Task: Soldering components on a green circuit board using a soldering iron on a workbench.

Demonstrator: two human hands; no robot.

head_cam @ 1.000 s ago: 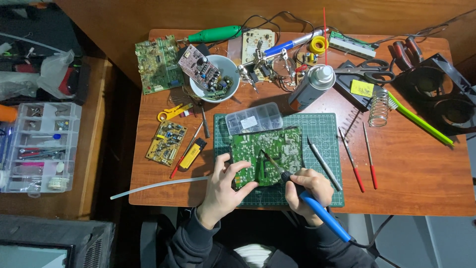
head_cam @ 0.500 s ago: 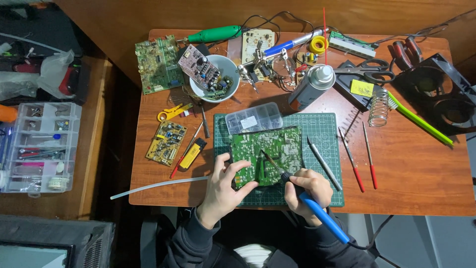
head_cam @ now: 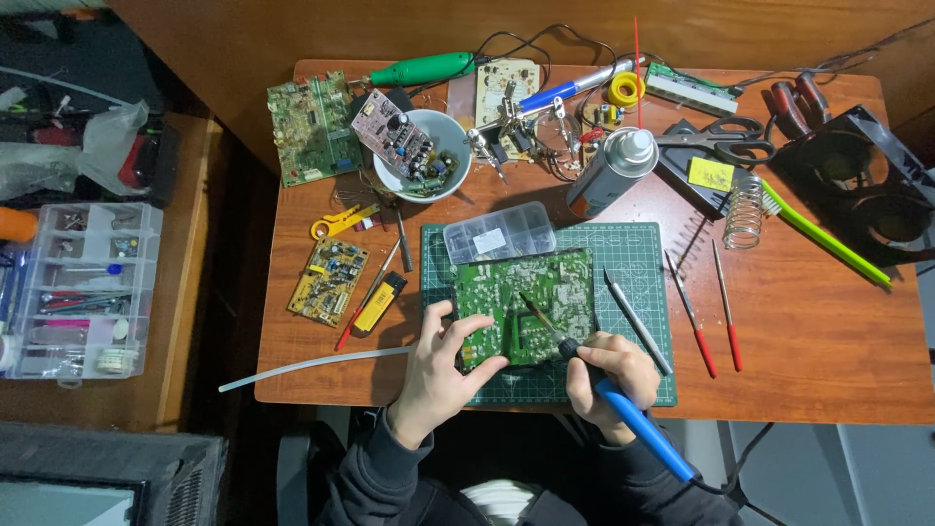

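the right hand [head_cam: 609, 375] is closed around the blue handle of a soldering iron [head_cam: 623, 409], gripped like a pen, with the metal tip angled up and left onto the green circuit board [head_cam: 526, 307]. the left hand [head_cam: 443, 365] has its fingers spread and pressed on the lower left edge of that board, thumb and fingertips pinning it flat. the two hands sit close together but do not touch. the board lies on a green cutting mat [head_cam: 643, 258], near the front edge of the wooden surface [head_cam: 818, 341].

just above the board, partly on the mat, is a clear plastic parts box [head_cam: 499, 232]. right of the board lie a grey metal pick [head_cam: 638, 321] and two red-handled probes [head_cam: 711, 312]. left of the mat are a small yellow circuit board [head_cam: 329, 281], a yellow and black tool [head_cam: 378, 300] and a long white tube [head_cam: 312, 363] running off to the left.

farther back stand a white bowl [head_cam: 421, 154] holding a pinkish board and loose components, another green board [head_cam: 310, 127], a spray can [head_cam: 612, 173], black-handled scissors [head_cam: 721, 141], a wire coil stand [head_cam: 745, 211] and a green brush [head_cam: 823, 239]. off the surface to the left sits a clear compartment organiser [head_cam: 83, 290].
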